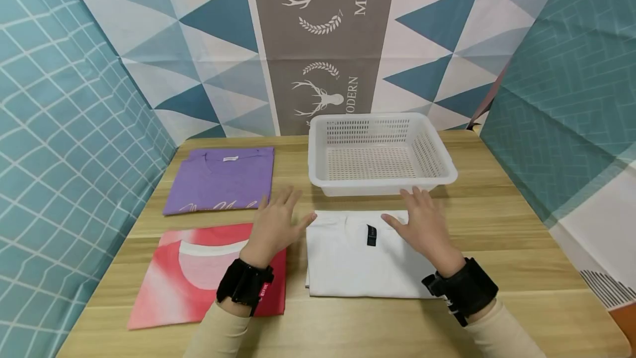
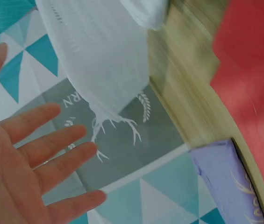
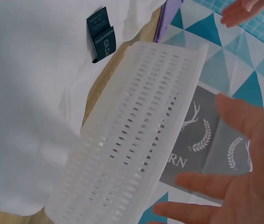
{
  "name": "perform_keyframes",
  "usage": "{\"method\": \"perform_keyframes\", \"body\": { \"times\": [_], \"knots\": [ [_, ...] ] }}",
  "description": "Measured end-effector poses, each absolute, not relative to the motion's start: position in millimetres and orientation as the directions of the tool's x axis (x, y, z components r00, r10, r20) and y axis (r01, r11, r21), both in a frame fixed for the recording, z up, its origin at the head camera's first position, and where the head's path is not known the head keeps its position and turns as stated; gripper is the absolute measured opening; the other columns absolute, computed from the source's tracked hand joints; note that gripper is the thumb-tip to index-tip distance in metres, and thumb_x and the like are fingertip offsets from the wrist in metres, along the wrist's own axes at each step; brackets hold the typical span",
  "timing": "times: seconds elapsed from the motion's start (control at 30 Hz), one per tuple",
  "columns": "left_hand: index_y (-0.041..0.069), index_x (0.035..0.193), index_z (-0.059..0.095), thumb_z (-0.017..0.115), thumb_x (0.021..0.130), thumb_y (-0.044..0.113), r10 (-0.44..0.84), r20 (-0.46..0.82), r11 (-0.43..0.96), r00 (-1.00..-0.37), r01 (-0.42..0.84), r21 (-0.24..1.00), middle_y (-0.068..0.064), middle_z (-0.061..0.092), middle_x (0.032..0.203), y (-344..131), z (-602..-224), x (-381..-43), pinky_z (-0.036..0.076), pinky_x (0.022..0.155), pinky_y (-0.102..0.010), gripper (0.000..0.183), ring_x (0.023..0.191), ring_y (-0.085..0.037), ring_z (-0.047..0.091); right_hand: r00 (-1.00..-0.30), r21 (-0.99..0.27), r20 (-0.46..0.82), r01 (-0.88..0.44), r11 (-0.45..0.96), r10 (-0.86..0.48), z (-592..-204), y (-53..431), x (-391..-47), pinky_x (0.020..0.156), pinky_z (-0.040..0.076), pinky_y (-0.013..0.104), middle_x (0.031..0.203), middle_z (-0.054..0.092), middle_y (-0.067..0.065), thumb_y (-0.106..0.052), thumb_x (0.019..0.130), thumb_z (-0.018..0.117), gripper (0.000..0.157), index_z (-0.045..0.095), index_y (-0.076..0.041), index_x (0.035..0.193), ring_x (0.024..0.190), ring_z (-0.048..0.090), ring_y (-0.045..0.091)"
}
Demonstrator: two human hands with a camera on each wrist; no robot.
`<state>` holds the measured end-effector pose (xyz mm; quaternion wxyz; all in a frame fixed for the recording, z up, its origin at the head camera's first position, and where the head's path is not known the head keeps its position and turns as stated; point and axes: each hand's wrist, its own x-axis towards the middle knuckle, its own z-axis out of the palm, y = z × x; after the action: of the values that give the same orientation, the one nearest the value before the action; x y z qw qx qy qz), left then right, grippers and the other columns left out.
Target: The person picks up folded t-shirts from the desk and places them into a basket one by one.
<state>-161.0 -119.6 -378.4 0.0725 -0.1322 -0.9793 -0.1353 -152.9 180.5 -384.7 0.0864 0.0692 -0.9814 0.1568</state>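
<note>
The folded white T-shirt [image 1: 348, 269] lies just in front of the perforated plastic basket [image 1: 382, 185]; supporting both sides evenly would likely preserve its folds. The person's left hand [image 1: 275, 226] hovers front-left of the basket, the right hand [image 1: 426, 228] before its right end, both empty, fingers spread.

The wooden table [image 1: 348, 325] carries three shirts [image 1: 348, 269] (all folded); a basket [image 1: 377, 185] too.

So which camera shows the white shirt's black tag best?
The right wrist view: the tag on the shirt looks large, some lettering readable. The head view shows it small, its lettering unreadable; the left wrist view doesn't show it.
</note>
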Motion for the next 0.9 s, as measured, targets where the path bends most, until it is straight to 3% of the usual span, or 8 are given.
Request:
{"method": "perform_keyframes", "body": {
  "times": [0.13, 0.3, 0.47, 0.57, 0.67, 0.8, 0.9],
  "knots": [
    [0.006, 0.133, 0.055, 0.055, 0.093, 0.049, 0.229, 0.202, 0.903, -0.952, 0.285, 0.322, -0.018, 0.058, 0.135, -115.4, -380.8, -157.7, 0.046, 0.102, -0.054, 0.058, 0.126, -0.036, 0.055, -0.972, -0.31, 0.226, -0.14, 0.94, -0.07, -387.1, 189.6, -150.2, 0.094, 0.046, 0.06, 0.13, 0.054, 0.035, -0.034, 0.086, 0.07, 0.064, 0.052, 0.01, 0.129, 0.12, 0.053, 0.05],
    [0.003, 0.128, 0.06, 0.055, 0.096, 0.04, 0.183, 0.125, 0.821, -0.975, 0.222, 0.527, -0.018, 0.065, 0.125, -112.0, -393.4, -156.8, 0.054, 0.089, -0.047, 0.049, 0.112, -0.032, 0.065, -0.998, -0.379, 0.053, -0.009, 0.925, 0.012, -392.4, 208.1, -149.3, 0.084, 0.05, 0.054, 0.125, 0.056, 0.034, -0.029, 0.09, 0.065, 0.058, 0.051, 0.01, 0.13, 0.111, 0.056, 0.049],
    [-0.004, 0.126, 0.058, 0.053, 0.097, 0.029, 0.113, -0.04, 0.763, -0.993, 0.061, 0.644, -0.022, 0.07, 0.111, -110.5, -406.3, -156.5, 0.053, 0.086, -0.045, 0.044, 0.101, -0.032, 0.068, -0.987, -0.367, -0.152, 0.107, 0.924, 0.054, -399.5, 224.4, -149.6, 0.078, 0.051, 0.051, 0.121, 0.053, 0.041, -0.028, 0.09, 0.064, 0.066, 0.041, 0.018, 0.131, 0.103, 0.058, 0.05],
    [-0.005, 0.127, 0.057, 0.052, 0.097, 0.028, 0.081, -0.156, 0.749, -0.984, -0.044, 0.661, -0.024, 0.072, 0.104, -107.7, -411.5, -156.7, 0.051, 0.093, -0.045, 0.045, 0.108, -0.033, 0.066, -0.962, -0.365, -0.267, 0.153, 0.918, 0.054, -405.4, 231.4, -151.5, 0.081, 0.051, 0.05, 0.121, 0.051, 0.044, -0.028, 0.09, 0.063, 0.071, 0.035, 0.024, 0.13, 0.104, 0.057, 0.05],
    [-0.005, 0.125, 0.059, 0.053, 0.095, 0.029, 0.052, -0.22, 0.746, -0.974, -0.109, 0.657, -0.024, 0.07, 0.11, -102.5, -416.9, -157.7, 0.05, 0.095, -0.044, 0.046, 0.113, -0.033, 0.063, -0.937, -0.378, -0.346, 0.191, 0.906, 0.053, -412.1, 237.0, -153.6, 0.078, 0.052, 0.044, 0.12, 0.051, 0.044, -0.027, 0.091, 0.06, 0.072, 0.032, 0.027, 0.13, 0.097, 0.058, 0.044],
    [-0.005, 0.105, 0.067, 0.055, 0.093, 0.027, 0.018, -0.233, 0.711, -0.972, -0.151, 0.687, -0.02, 0.07, 0.098, -94.3, -423.1, -159.1, 0.05, 0.072, -0.034, 0.036, 0.09, -0.027, 0.064, -0.926, -0.422, -0.374, 0.219, 0.88, 0.051, -419.0, 241.8, -154.5, 0.064, 0.048, 0.033, 0.105, 0.056, 0.037, -0.024, 0.092, 0.059, 0.065, 0.036, 0.028, 0.124, 0.08, 0.055, 0.03],
    [-0.003, 0.081, 0.062, 0.056, 0.093, 0.025, -0.003, -0.235, 0.674, -0.972, -0.175, 0.718, -0.011, 0.059, 0.074, -89.4, -426.7, -160.6, 0.039, 0.058, -0.025, 0.03, 0.069, -0.02, 0.053, -0.925, -0.484, -0.378, 0.243, 0.841, 0.05, -423.4, 244.1, -154.6, 0.062, 0.047, 0.032, 0.101, 0.057, 0.034, -0.022, 0.092, 0.058, 0.056, 0.042, 0.025, 0.119, 0.08, 0.055, 0.03]
  ]
}}
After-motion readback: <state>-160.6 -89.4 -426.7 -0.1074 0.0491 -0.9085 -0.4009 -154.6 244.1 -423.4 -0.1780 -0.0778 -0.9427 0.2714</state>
